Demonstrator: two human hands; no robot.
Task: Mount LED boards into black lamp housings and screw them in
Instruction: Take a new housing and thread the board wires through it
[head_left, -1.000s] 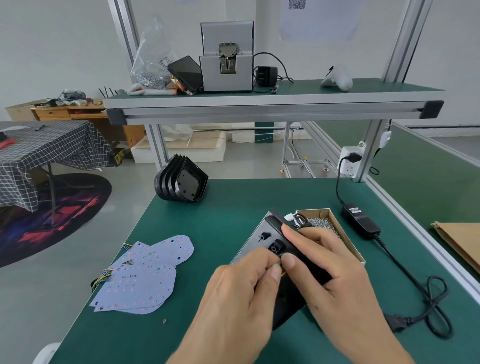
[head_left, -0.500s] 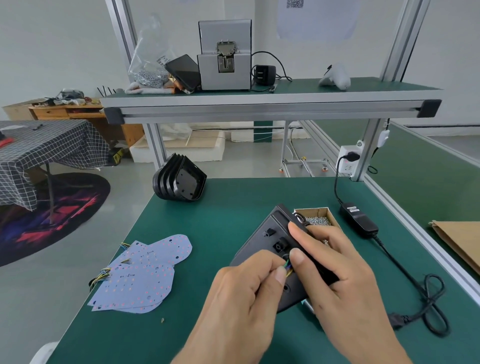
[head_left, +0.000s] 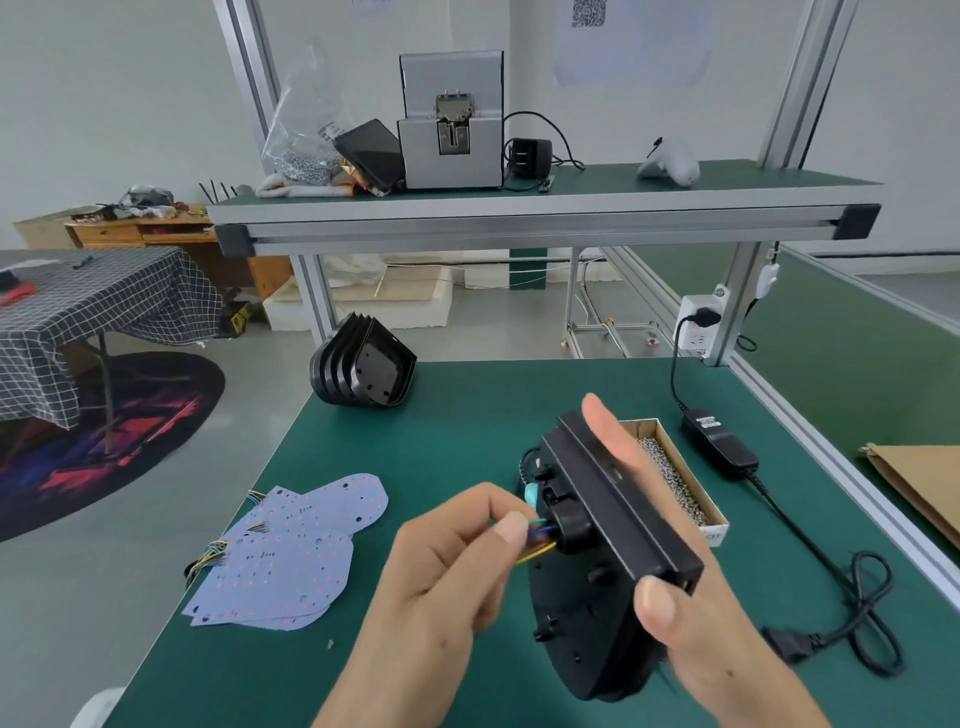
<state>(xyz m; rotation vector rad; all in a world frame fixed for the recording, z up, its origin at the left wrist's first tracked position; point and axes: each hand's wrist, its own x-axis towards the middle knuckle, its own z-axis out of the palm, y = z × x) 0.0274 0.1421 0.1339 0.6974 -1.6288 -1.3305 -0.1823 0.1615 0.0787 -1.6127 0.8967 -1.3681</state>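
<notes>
A black lamp housing (head_left: 613, 545) is held tilted above the green surface (head_left: 467, 415), its ribbed back turned up toward the camera. The right hand (head_left: 691, 587) holds it, the thumb pressed on the near end of its raised bar and the fingers running straight up behind the far edge. The left hand (head_left: 441, 582) pinches a bundle of coloured wires (head_left: 537, 540) between thumb and curled fingers, right where they come out of a port on the housing.

Just behind the housing sits an open cardboard box of small screws (head_left: 675, 478). To the left on the surface lies a loose pile of pale LED boards (head_left: 296, 551) with coloured leads at their edges. At the far left edge rests a nested stack of black housings (head_left: 363, 369). On the right, a black power adapter (head_left: 719, 441) lies with its cable coiled toward the near edge.
</notes>
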